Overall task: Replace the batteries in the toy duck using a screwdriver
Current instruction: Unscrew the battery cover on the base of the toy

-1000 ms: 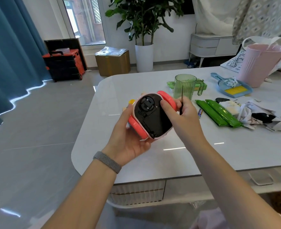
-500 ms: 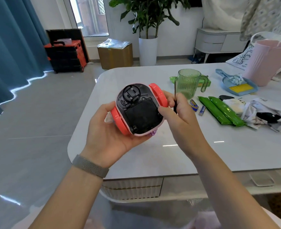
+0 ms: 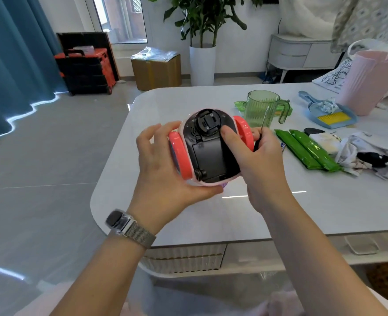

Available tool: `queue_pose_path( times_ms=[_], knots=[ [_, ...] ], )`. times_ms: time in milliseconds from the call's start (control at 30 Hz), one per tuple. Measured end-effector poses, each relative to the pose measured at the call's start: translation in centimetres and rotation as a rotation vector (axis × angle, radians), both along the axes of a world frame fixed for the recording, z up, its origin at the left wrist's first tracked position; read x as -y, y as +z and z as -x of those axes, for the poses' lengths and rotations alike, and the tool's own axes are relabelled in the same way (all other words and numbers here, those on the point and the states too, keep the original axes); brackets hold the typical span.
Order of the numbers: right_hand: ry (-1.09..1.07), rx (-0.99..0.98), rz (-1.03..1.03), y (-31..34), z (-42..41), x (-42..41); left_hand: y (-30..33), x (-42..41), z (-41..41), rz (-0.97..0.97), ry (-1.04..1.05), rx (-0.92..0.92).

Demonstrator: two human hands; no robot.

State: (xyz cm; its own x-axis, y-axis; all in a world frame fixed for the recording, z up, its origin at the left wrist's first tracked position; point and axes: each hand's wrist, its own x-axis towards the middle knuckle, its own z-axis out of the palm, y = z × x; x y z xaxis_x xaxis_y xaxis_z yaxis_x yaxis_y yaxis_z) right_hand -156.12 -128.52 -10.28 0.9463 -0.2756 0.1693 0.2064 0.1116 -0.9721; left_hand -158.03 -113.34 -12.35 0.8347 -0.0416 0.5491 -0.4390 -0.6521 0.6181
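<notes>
The step in hand looks like inspection: the toy duck (image 3: 208, 145) is held upside down above the near edge of the table (image 3: 325, 208), its black underside facing the camera, the battery cover (image 3: 209, 159) still closed. The left hand (image 3: 163, 174) cups the toy from 9 o'clock, fingers wrapped around a coral wheel (image 3: 180, 155). The right hand (image 3: 254, 160) steadies it from 3 o'clock, thumb pressed on the black base, while its curled fingers pinch the screwdriver (image 3: 263, 126), whose thin shaft points up toward 12. Next, the tip must turn down and seat in the cover's screw, probably near the lower-left corner, though blur hides the head. The body is pale pink, with a round black hub at 12 o'clock.
</notes>
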Motion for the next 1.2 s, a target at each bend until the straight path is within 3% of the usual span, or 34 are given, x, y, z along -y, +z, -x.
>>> queue_pose_path(
  times_ms=[133, 233, 333, 567, 633, 733, 800, 1000, 1200],
  knots=[
    [-0.068, 0.034, 0.07, 0.1, 0.4, -0.6, 0.3, 0.6, 0.1, -0.016, -0.087, 0.162],
    [-0.035, 0.027, 0.085, 0.1, 0.7, -0.8, 0.6, 0.5, 0.1, 0.029, -0.079, 0.124],
    [0.062, -0.011, -0.044, 0.5, 0.8, -0.4, 0.7, 0.1, -0.1, 0.023, -0.038, 0.103],
    [0.01, 0.001, -0.001, 1.9, 0.4, 3.0, 0.4, -0.1, -2.3, 0.092, -0.008, 0.119],
    [0.012, 0.03, 0.118, 1.3, 0.3, 3.6, 0.0, 0.0, -3.3, 0.09, -0.03, 0.123],
    [-0.011, 0.152, 0.478, 0.5, 0.3, 4.1, -0.7, 0.3, -4.1, 0.061, -0.052, 0.128],
    [0.018, 0.186, 0.56, 0.0, 0.2, 3.9, -1.0, 0.6, -4.3, 0.024, -0.057, 0.13],
    [-0.001, 0.412, 0.386, 0.6, 0.8, 2.7, -0.7, 0.9, -4.0, -0.032, -0.055, 0.13],
    [-0.151, 0.478, 0.215, 1.3, 1.3, 2.4, -0.3, 0.6, -2.7, 0.065, -0.024, 0.041]
  ],
)
